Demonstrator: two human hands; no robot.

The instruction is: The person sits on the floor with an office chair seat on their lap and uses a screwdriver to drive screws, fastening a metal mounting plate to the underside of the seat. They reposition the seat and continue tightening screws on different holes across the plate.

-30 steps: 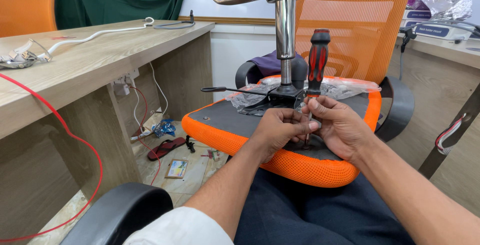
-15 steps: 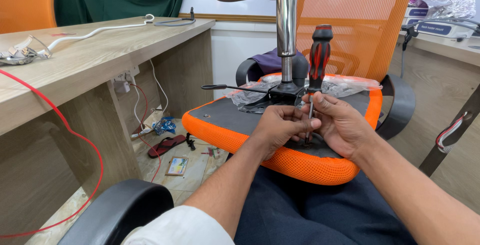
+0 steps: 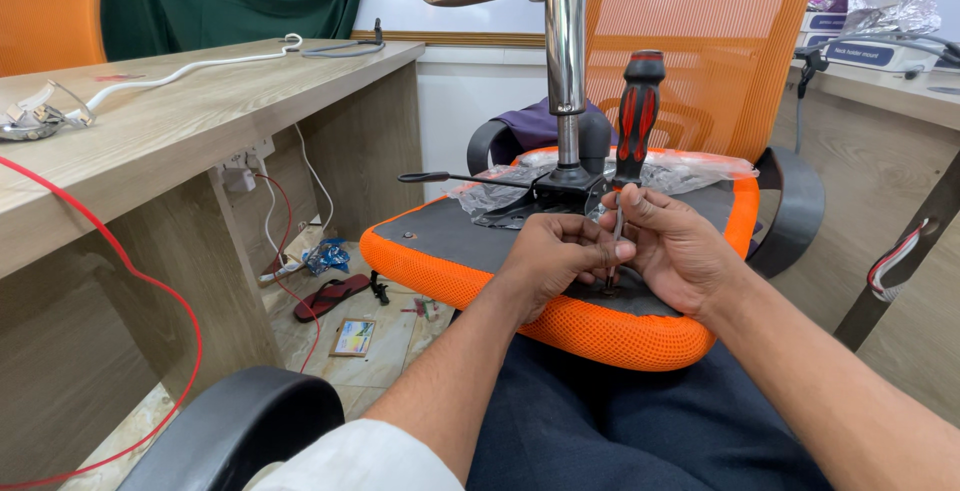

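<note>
Both my left hand [image 3: 555, 256] and right hand [image 3: 672, 246] are pinching the screwdriver [image 3: 630, 141] shaft upright near the seat underside's [image 3: 450, 236] front edge; chrome post [image 3: 566, 61] behind, wooden desk [image 3: 150, 141] alongside

White rolled sleeve [image 3: 370, 461], bare forearms, navy trousers [image 3: 620, 421].

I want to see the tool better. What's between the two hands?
The head view shows the thin metal shaft of the screwdriver standing upright between the left hand and right hand, its tip down on the overturned seat.

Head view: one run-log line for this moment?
left hand: steadying shaft | right hand: pinching shaft | red-and-black screwdriver: upright | orange chair seat: overturned
</note>
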